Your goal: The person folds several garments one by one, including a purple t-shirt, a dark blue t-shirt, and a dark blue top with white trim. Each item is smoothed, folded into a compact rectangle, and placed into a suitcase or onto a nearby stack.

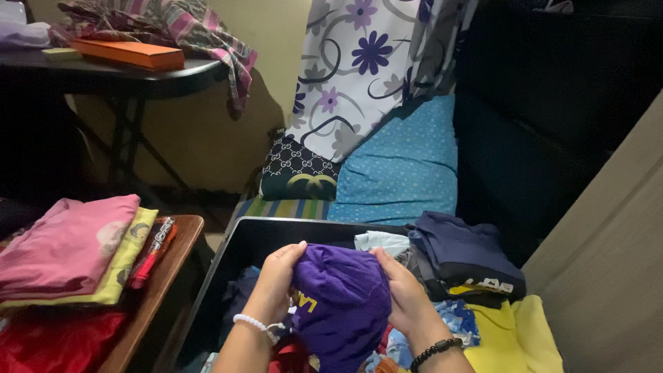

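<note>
Your left hand (276,280) has its fingers (293,250) curled over the top edge of a purple garment (342,304), pinching the cloth; your right hand (404,293) clamps the opposite side, fingers wrapped into the fabric. The garment hangs bunched between both hands, above a dark bin (231,269) filled with jumbled clothes, a navy piece (463,252) and a yellow one (514,335) just beside it. Folded pink cloth (65,245) sits stacked on a wooden table (166,276) to the left.
</note>
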